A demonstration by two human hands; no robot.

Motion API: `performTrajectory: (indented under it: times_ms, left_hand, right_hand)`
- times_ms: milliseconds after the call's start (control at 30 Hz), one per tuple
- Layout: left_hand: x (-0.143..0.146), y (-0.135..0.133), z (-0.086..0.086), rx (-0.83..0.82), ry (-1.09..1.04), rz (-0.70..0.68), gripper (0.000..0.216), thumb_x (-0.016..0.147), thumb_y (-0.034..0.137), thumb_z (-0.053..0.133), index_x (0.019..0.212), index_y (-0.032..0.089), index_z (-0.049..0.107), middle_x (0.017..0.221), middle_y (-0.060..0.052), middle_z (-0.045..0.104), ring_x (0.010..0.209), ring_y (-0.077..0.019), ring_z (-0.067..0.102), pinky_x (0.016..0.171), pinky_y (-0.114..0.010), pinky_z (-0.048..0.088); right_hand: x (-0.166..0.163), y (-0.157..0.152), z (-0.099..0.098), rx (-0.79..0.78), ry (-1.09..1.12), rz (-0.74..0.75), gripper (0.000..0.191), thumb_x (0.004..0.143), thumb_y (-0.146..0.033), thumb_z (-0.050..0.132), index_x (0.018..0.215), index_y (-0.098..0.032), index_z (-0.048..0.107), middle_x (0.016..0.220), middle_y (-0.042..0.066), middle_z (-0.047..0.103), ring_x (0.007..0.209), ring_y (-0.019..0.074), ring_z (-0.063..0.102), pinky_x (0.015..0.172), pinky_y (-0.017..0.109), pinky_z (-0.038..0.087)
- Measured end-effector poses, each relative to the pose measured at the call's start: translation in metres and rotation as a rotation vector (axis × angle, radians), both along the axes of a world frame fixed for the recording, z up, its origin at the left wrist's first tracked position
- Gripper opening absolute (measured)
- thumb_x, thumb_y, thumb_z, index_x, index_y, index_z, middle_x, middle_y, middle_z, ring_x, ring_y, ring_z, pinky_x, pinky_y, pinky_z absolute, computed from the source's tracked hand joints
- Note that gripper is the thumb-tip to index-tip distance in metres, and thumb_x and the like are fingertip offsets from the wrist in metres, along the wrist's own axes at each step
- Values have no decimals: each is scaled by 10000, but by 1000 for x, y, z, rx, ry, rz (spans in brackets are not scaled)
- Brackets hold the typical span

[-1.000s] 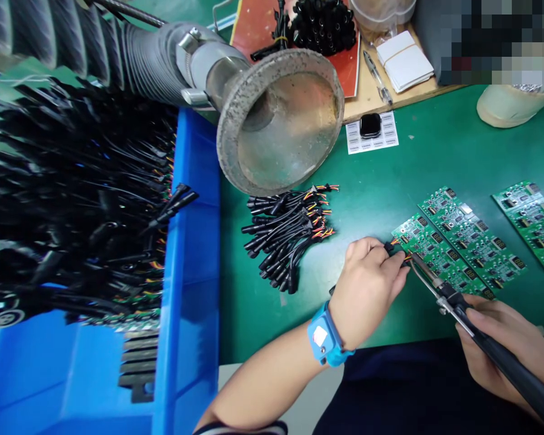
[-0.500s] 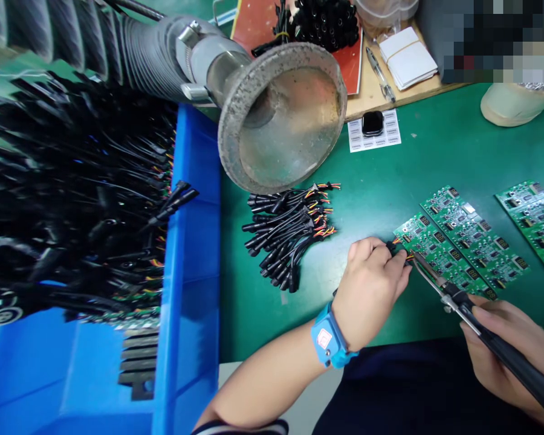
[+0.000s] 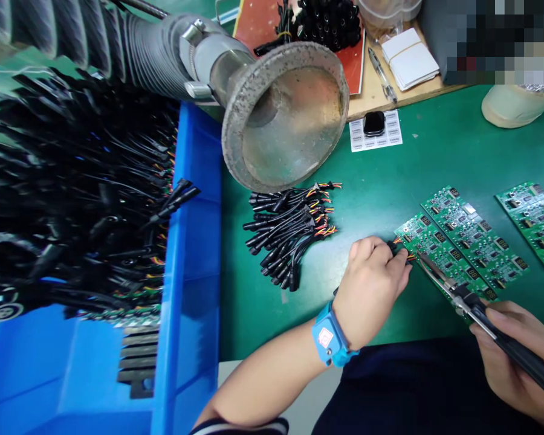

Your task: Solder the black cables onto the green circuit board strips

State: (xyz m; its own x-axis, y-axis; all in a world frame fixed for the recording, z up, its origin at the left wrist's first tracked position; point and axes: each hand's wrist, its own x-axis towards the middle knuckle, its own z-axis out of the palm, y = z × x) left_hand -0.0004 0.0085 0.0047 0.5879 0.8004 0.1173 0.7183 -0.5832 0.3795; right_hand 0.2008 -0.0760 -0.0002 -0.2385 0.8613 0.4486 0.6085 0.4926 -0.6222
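Note:
My left hand (image 3: pixel 370 289), with a blue wrist strap (image 3: pixel 329 338), pinches a black cable with coloured wire ends (image 3: pixel 393 246) against the near end of a green circuit board strip (image 3: pixel 442 257). My right hand (image 3: pixel 517 356) grips a black-handled soldering iron (image 3: pixel 476 314), its metal tip resting on the board right by the wire ends. A second board strip (image 3: pixel 474 235) lies just behind the first.
A pile of black cables with coloured leads (image 3: pixel 290 232) lies left of my hands. A metal fume-extraction funnel (image 3: pixel 285 118) hangs above it. A blue bin (image 3: pixel 190 272) full of cabled boards stands at left. More boards (image 3: pixel 537 220) lie at right.
My right hand and the soldering iron have shifted slightly right and down. My left hand stays pinched on the cable at the board.

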Motion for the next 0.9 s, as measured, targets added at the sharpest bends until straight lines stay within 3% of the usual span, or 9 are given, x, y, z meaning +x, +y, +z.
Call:
performTrajectory:
  times_ms: [167,300,533,733,900]
  left_hand:
    - [-1,1,1,14,-4,2,252,882,275,499,1026,118,634,773,-78,570,906,-242,494,782,-398,449]
    - [-2,2,5,49,-37,-18,219,878,260,511,1017,155,644,743,-50,579,884,-213,509,876,-404,419]
    - [-2,6,8,27,5,-46,187,875,260,517,978,206,663,705,-26,565,819,-183,496,934,-421,384]
    - [-3,7,8,39,9,-69,191,880,255,509,980,200,663,703,-24,552,802,-179,478,943,-416,386]
    - [-2,6,8,60,19,-68,190,877,234,515,987,190,663,699,-27,544,788,-175,471,949,-416,391]
  right_hand:
    - [1,1,-1,8,-39,43,576,744,-56,547,1297,-164,425,694,23,649,662,207,646,483,315,552]
    - [1,1,-3,26,-43,27,583,725,-40,569,1280,-157,436,775,44,662,742,212,655,584,334,574]
    - [-5,6,2,13,-91,27,351,762,-67,529,1101,-161,537,654,14,645,666,209,658,517,322,554]
    - [1,4,-3,0,-89,64,384,747,-98,556,1125,-159,522,735,32,677,708,200,672,639,319,598]
    - [-3,4,-1,8,-79,28,373,756,-100,552,1125,-148,527,728,36,668,743,205,670,638,312,596]
